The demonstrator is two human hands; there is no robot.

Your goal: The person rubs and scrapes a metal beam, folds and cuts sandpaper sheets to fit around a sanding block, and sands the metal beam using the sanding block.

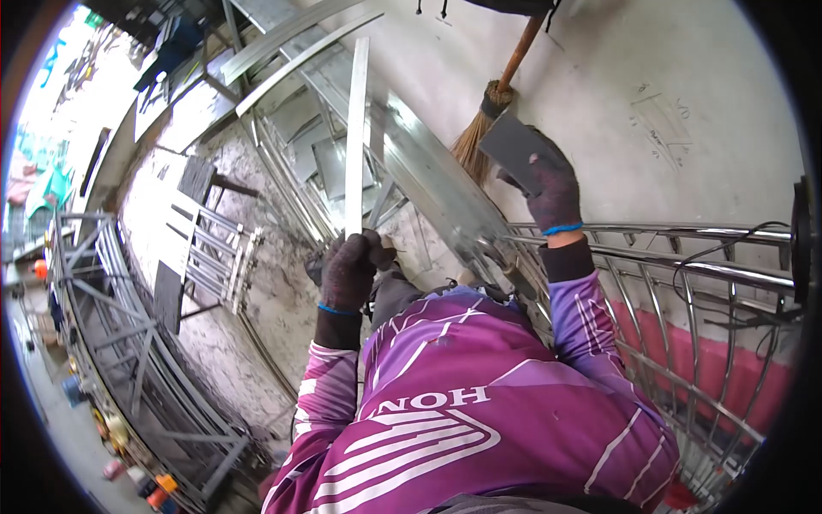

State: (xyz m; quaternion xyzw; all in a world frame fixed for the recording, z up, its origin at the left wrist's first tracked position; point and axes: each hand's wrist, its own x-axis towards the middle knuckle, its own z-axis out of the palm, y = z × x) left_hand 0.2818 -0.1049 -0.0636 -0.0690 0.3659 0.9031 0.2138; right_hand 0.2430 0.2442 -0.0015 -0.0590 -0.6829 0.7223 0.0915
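Note:
Dark gloves with blue cuffs cover both hands. My left hand point(349, 267) is closed around the lower end of a long, flat, pale metal strip point(358, 128), which extends away from me. Raised at the right, my right hand point(552, 184) grips a dark grey rectangular plate point(512, 150), with a fingertip showing against its face. Behind that plate, a straw broom point(476, 137) with a wooden handle leans near the pale wall. The two hands are well apart.
Long metal profiles point(428, 163) lie beyond my hands. A chrome railing point(668, 248) runs along the right. At left are a small rack with metal tubes point(205, 248) and a grey metal frame point(137, 343). Pencil marks show on the wall point(728, 111).

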